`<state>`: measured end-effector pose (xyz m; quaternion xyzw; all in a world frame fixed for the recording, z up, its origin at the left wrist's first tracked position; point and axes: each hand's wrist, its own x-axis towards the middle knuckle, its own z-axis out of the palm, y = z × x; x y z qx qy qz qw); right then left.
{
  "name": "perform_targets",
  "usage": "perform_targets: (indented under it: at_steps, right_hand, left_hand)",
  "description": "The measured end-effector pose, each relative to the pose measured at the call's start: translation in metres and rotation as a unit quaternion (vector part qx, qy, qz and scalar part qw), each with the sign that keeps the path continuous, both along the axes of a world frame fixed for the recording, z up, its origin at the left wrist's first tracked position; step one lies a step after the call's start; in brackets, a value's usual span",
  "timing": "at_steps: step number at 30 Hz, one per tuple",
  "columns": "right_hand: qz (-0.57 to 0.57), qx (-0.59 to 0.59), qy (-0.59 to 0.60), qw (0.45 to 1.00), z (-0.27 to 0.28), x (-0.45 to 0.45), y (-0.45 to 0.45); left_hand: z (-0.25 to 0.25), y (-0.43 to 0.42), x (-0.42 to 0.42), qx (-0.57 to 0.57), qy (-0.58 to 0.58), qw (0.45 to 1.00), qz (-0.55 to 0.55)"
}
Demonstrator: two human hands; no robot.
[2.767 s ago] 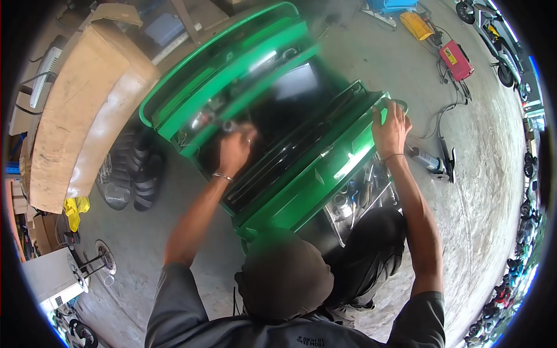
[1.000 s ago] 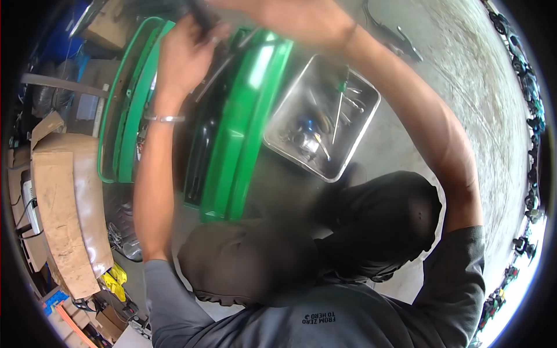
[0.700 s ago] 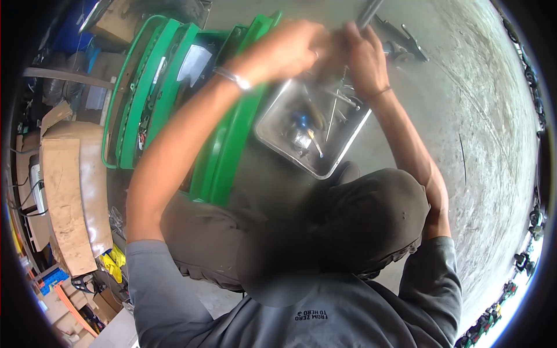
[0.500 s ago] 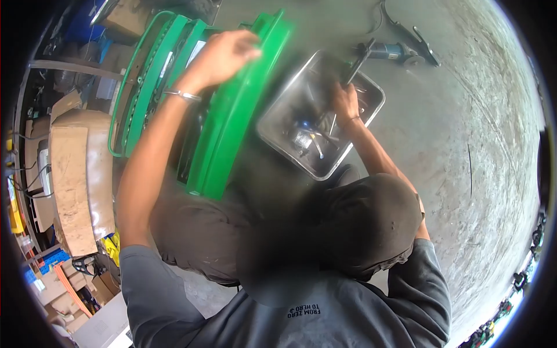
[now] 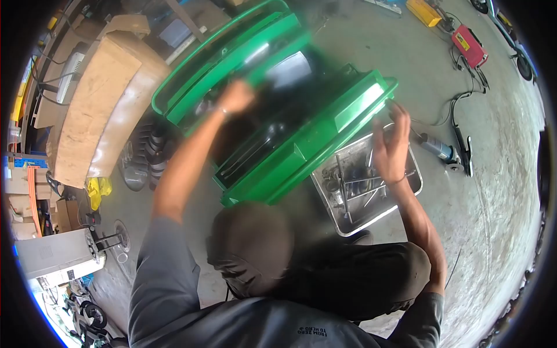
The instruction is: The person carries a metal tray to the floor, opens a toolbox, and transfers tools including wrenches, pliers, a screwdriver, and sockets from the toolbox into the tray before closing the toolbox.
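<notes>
Green toolbox (image 5: 307, 153): long axis slants lower left to upper right. Left hand (image 5: 238, 97) over it, blurred; cannot tell grip. Right hand (image 5: 394, 152) over metal tray's (image 5: 380, 217) far right corner, fingers released.

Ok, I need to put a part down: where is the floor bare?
Bare grey concrete floor lies between the open green metal toolbox and the red box-shaped machine, and right of the blue cylindrical grinder and long black tool beside it. Crowded: the silver rectangular metal tray, strewn with tools, by the right hand.
</notes>
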<state>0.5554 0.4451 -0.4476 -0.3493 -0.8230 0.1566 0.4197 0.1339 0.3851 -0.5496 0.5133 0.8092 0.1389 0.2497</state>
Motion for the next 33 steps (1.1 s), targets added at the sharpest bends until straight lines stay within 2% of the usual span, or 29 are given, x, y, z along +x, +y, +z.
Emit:
perform_targets:
  at_steps: [1,3,5,6,7,8,10,11,13,14,18,19,20,22,23,25,26,27,28,29,30,31,32,33]
  right_hand:
    - [0.067,0.035,-0.018,0.997,0.005,-0.025,0.000]
    - [0.201,0.029,-0.067,0.977,-0.007,-0.067,0.002]
    - [0.203,0.026,-0.125,0.971,-0.017,-0.073,0.004]
    - [0.178,0.050,-0.100,0.978,-0.015,-0.078,0.004]
    - [0.185,0.041,-0.128,0.974,-0.016,-0.077,0.007]
    - [0.188,0.046,-0.121,0.974,-0.017,-0.079,0.008]
    - [0.194,0.056,-0.117,0.972,-0.020,-0.082,0.012]
    - [0.194,0.056,-0.119,0.972,-0.021,-0.082,0.012]
    - [0.191,0.046,-0.135,0.971,-0.023,-0.082,0.012]
    - [0.193,0.045,-0.132,0.971,-0.024,-0.081,0.013]
    - [0.195,0.052,-0.128,0.971,-0.028,-0.080,0.012]
    - [0.195,0.050,-0.132,0.971,-0.028,-0.081,0.011]
    - [0.198,0.051,-0.135,0.970,-0.028,-0.081,0.011]
    - [0.203,0.050,-0.138,0.968,-0.030,-0.080,0.011]
    - [0.208,0.044,-0.138,0.967,-0.031,-0.079,0.012]
    - [0.211,0.042,-0.142,0.966,-0.032,-0.079,0.012]
    - [0.210,0.033,-0.144,0.967,-0.031,-0.079,0.012]
    - [0.212,0.035,-0.148,0.965,-0.032,-0.078,0.010]
    - [0.210,0.034,-0.142,0.967,-0.033,-0.079,0.011]
    - [0.210,0.036,-0.138,0.967,-0.034,-0.079,0.013]
    - [0.206,0.037,-0.143,0.967,-0.034,-0.078,0.013]
    - [0.208,0.042,-0.144,0.967,-0.035,-0.078,0.013]
    - [0.211,0.042,-0.142,0.966,-0.035,-0.079,0.014]
    - [0.213,0.041,-0.140,0.966,-0.035,-0.079,0.013]
  left_hand:
    - [-0.011,-0.001,0.007,0.000,0.020,0.999,-0.031]
    - [-0.039,0.002,0.019,0.020,0.016,0.998,-0.059]
    - [-0.040,0.000,0.037,0.053,-0.007,0.998,-0.044]
    - [-0.058,0.002,0.035,0.079,-0.014,0.996,-0.043]
    - [-0.078,0.001,0.032,0.104,-0.025,0.993,-0.042]
    - [-0.080,-0.005,0.031,0.100,-0.033,0.994,-0.029]
    - [-0.078,-0.010,0.028,0.046,0.003,0.995,-0.086]
    - [-0.070,-0.016,0.023,0.041,-0.004,0.996,-0.081]
    - [-0.058,-0.035,0.009,0.012,-0.049,0.988,-0.146]
    - [-0.062,-0.045,0.002,0.031,0.007,0.982,-0.184]
    - [-0.047,-0.066,-0.002,0.037,0.053,0.958,-0.279]
    - [-0.059,-0.063,-0.006,0.041,0.053,0.962,-0.265]
    - [-0.079,-0.056,-0.012,0.010,0.004,0.969,-0.247]
    - [-0.083,-0.051,-0.014,-0.016,-0.046,0.975,-0.216]
    - [-0.073,-0.048,-0.013,-0.022,-0.176,0.974,-0.138]
    - [-0.066,-0.042,-0.014,-0.020,-0.306,0.950,-0.057]
    - [-0.066,-0.038,-0.017,-0.014,-0.190,0.970,-0.152]
    - [-0.066,-0.033,-0.017,-0.008,-0.068,0.967,-0.245]
    - [-0.028,-0.032,-0.008,-0.084,-0.214,0.969,-0.088]
    - [-0.035,-0.032,-0.011,-0.076,-0.218,0.969,-0.083]
    - [-0.044,-0.037,-0.015,0.060,-0.158,0.971,-0.171]
    - [-0.051,-0.038,-0.017,0.194,-0.089,0.944,-0.252]
    - [-0.058,-0.034,-0.018,0.200,-0.090,0.944,-0.245]
    - [-0.064,-0.031,-0.019,0.145,-0.050,0.948,-0.279]
